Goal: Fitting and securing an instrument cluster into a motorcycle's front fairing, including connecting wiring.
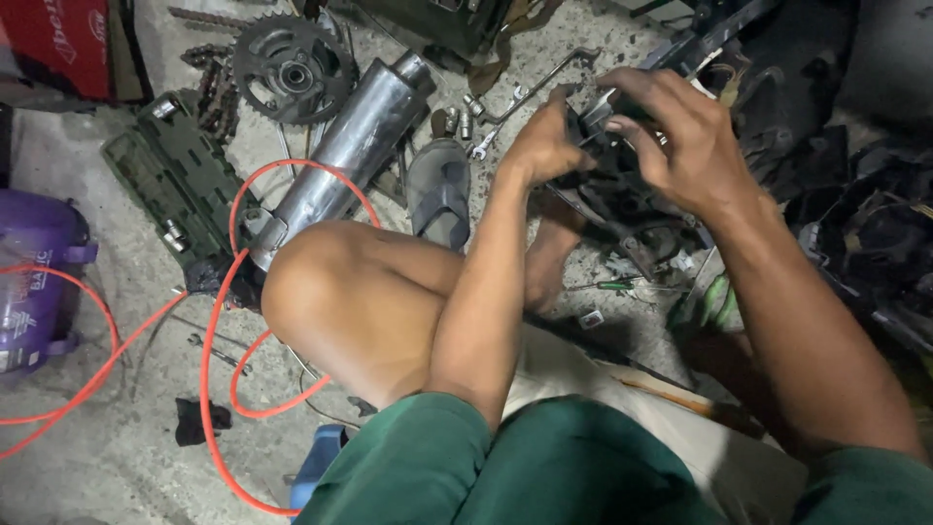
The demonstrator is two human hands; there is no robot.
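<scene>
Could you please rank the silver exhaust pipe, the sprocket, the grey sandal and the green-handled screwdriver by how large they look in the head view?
1. exhaust pipe
2. sprocket
3. sandal, close to the sprocket in apparent size, so that order is unsure
4. screwdriver

The bearing surface is a rough grey concrete floor (117,457), stained and littered. At 11 o'clock lies a toothed sprocket (292,68) beside a length of drive chain (212,83). Just below, a metal exhaust silencer (350,146) lies tilted, its lower end touching an open green tool case (180,185). Loose sockets and spanners (486,112) lie at 12 o'clock. A grey sandal (439,194) rests near centre. An orange hose (209,379) loops across 8 o'clock, near a purple container (39,277) at 9 o'clock.
</scene>
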